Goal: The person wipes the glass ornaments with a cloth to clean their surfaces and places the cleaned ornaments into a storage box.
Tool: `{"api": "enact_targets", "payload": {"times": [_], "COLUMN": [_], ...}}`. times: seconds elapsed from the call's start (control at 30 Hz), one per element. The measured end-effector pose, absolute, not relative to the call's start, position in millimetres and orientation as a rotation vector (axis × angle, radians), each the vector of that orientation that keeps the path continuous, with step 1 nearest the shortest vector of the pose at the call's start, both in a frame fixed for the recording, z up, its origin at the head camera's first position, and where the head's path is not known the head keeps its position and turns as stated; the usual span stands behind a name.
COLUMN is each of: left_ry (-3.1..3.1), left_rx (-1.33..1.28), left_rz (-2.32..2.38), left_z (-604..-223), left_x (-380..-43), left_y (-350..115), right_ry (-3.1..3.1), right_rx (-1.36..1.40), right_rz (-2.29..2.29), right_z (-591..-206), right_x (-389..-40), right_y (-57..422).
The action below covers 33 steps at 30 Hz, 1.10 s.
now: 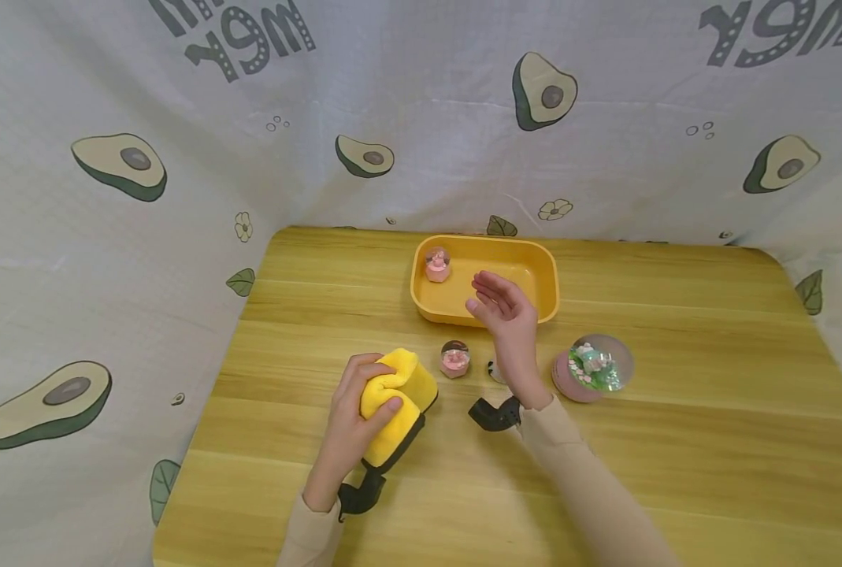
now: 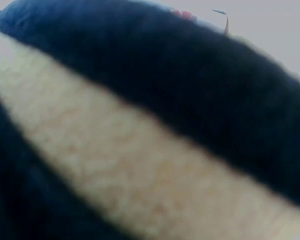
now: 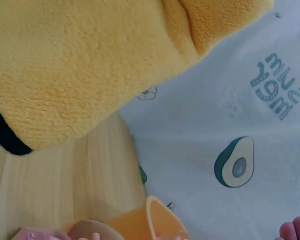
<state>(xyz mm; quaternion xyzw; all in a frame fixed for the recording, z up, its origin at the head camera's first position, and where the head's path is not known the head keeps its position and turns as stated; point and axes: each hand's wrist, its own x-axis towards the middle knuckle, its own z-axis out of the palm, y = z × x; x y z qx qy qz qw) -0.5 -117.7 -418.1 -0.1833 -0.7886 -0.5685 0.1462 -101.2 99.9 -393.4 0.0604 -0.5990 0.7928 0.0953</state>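
Note:
My left hand (image 1: 353, 405) grips a folded yellow cloth (image 1: 392, 429) with a dark edge, thumb on the near side and fingers over the top. The same cloth fills the upper part of the right wrist view; in the left wrist view its dark edging and pale pile are close and blurred. Empty and loosely bent, my right hand (image 1: 509, 315) hovers over the near side of a yellow tray (image 1: 424, 303). A small pink-based snow globe (image 1: 454, 359) stands between the hands, in front of the tray. Another small snow globe (image 1: 437, 265) sits in the tray's far left corner.
A larger snow globe (image 1: 591, 368) with a pink base and flowers inside lies tilted right of my right wrist. A small black-and-white thing (image 1: 495, 372) is mostly hidden behind that wrist. Avocado-print curtain (image 1: 456, 173) hangs along the wooden table's (image 1: 676, 315) back edge.

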Motion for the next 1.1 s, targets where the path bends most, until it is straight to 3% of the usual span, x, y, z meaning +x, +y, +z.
{"api": "enact_targets", "payload": {"times": [0.53,1.1], "left_ry": [-2.283,-2.294], "left_rx": [-0.521,-0.537], "left_rz": [-1.64,-1.652], "left_z": [-418.3,-416.1], "left_x": [-0.6,-0.5], "left_y": [-117.7,-117.3], "right_ry": [-1.836,-1.981], "right_rx": [0.103,-0.029], "right_rz": [2.334,2.285], "right_z": [-429.7,-478.3], "right_x": [-63.1,-48.8], "right_y": [96.6,89.5]}}
